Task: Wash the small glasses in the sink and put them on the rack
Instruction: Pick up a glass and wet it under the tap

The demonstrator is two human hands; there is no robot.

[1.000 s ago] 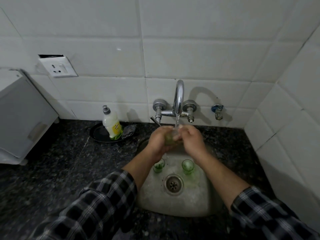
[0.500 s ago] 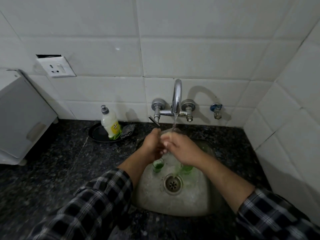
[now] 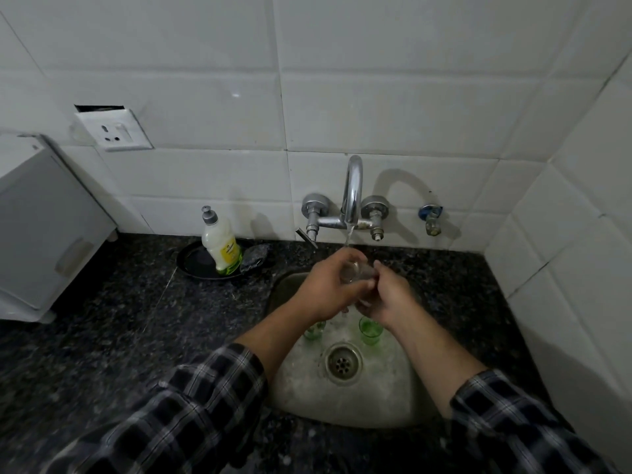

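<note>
A small clear glass [image 3: 355, 270] sits between both hands under the running tap [image 3: 352, 193], over the back of the steel sink [image 3: 376, 401]. My left hand [image 3: 325, 289] wraps it from the left, and my right hand [image 3: 390, 295] grips it from the right. Water falls from the spout onto the glass. Two small glasses with green liquid stand upright in the basin: one [image 3: 314, 331] partly hidden under my left wrist, the other [image 3: 370, 331] just below my right hand. No rack is in view.
A dish soap bottle [image 3: 222, 248] and a dark scrubber [image 3: 254, 256] rest on a black plate [image 3: 195, 265] left of the sink. A white appliance [image 3: 44, 230] stands at far left on the dark granite counter [image 3: 119, 319]. The drain [image 3: 342, 362] is mid-basin. Tiled walls close the back and right.
My hands have turned around the glass under the stream; the clear glass now shows between them. The right green glass, covered half a second ago, is visible again.
</note>
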